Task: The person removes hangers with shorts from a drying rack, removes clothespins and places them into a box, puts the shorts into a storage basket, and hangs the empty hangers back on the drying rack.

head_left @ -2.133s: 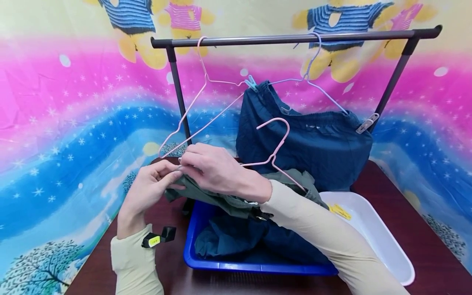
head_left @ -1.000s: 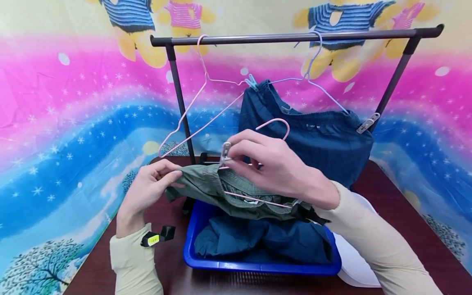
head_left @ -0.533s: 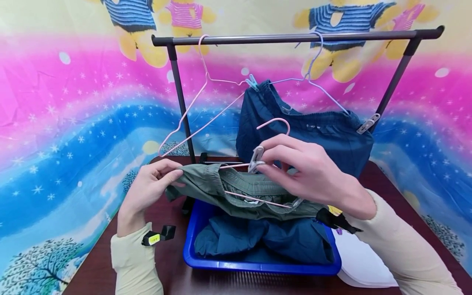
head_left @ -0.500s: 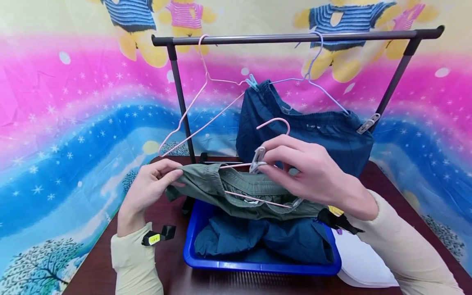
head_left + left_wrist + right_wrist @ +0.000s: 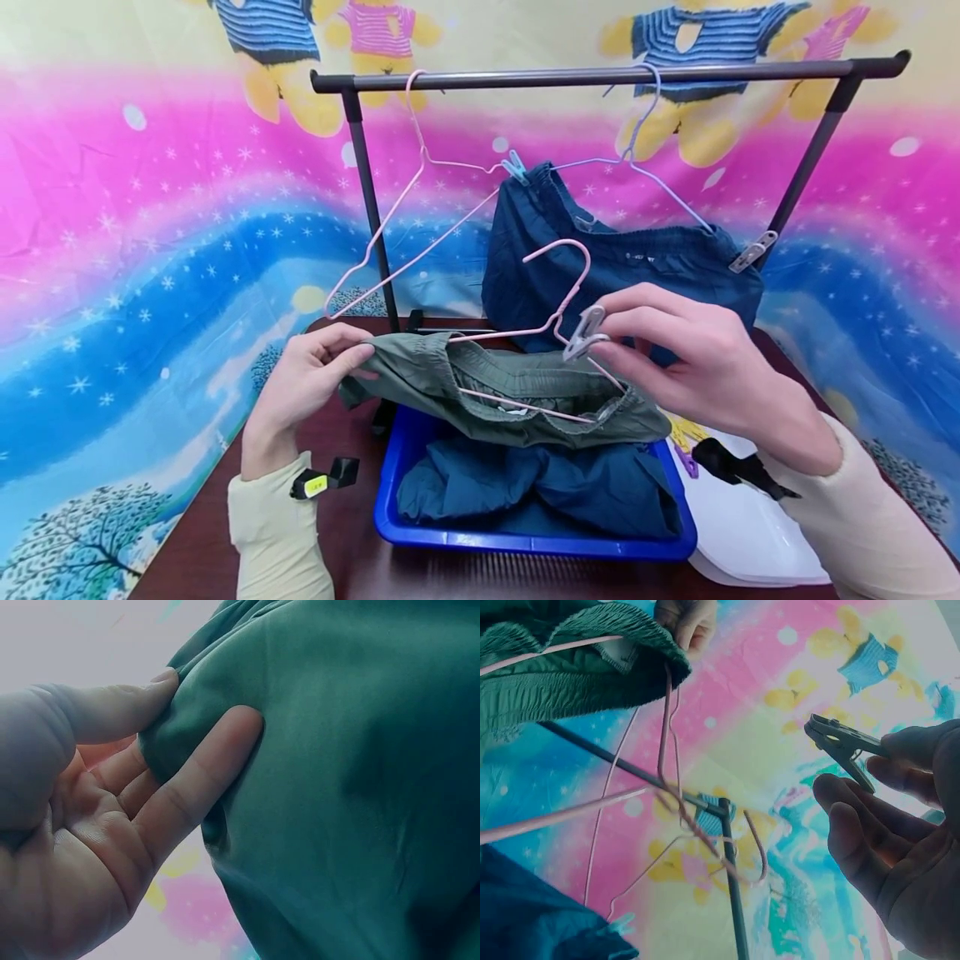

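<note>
My left hand [image 5: 300,383] pinches the left end of a green elastic-waisted garment [image 5: 420,371]. In the left wrist view the thumb and fingers [image 5: 217,754] hold a fold of its cloth. A pink wire hanger [image 5: 510,333] sits inside the waistband, its hook standing up above the garment. My right hand [image 5: 712,358] pinches a grey clothespin [image 5: 583,335] between thumb and fingers, over the right part of the waistband. In the right wrist view the clothespin [image 5: 846,744] is apart from the cloth.
A blue basket [image 5: 536,546] with dark blue cloth stands beneath. Behind it, dark blue shorts [image 5: 622,283] hang clipped on a blue hanger from the rack bar [image 5: 495,80], beside another pink hanger [image 5: 382,229]. A white tray [image 5: 742,533] with yellow and purple clothespins is at right.
My right hand has drawn away rightward from beside the left hand, carrying the grey clothespin along above the waistband. The left hand keeps its pinch on the green garment and has barely moved.
</note>
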### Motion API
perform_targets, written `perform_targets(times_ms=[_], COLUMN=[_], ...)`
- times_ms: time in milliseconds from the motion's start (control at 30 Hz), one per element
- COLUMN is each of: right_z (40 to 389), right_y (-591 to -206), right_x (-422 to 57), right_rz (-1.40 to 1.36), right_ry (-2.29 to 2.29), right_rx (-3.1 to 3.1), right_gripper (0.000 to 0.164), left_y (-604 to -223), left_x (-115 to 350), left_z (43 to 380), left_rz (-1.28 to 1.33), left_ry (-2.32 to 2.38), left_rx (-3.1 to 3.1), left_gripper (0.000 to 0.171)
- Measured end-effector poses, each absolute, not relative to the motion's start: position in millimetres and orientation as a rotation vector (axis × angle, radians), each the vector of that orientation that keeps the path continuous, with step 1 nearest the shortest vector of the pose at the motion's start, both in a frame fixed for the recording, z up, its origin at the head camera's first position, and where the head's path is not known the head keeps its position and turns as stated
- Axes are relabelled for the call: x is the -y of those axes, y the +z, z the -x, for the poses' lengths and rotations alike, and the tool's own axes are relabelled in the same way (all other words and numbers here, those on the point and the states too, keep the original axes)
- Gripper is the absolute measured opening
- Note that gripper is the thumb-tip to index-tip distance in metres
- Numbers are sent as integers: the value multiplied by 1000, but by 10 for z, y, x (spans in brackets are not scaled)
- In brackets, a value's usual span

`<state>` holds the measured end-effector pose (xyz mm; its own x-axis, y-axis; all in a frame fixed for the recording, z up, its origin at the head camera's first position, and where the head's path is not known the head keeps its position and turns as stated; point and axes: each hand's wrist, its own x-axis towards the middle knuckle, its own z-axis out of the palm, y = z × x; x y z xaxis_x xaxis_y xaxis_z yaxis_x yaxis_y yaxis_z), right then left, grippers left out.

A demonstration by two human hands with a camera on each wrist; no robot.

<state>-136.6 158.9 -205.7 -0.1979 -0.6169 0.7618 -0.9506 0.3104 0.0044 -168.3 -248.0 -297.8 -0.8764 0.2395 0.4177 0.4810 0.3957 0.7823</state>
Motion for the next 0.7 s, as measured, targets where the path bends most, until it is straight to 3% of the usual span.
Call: perform_targets(times_ms=[467,700], right_z=[1401,1401], right_y=[-2353,-2508], right_x=[-2019,-2185], right_rz=[-1234,-1258], right_ry=[750,939], right_rx=[2000,1936], right_gripper=[38,21], left_y=[-2977,-2966], left_x=[2465,2465], left_z=[1685,1677], left_rz=[645,651], left_ry=[-1475,-1483], left_rx=[2414,2406], left_gripper=[17,16])
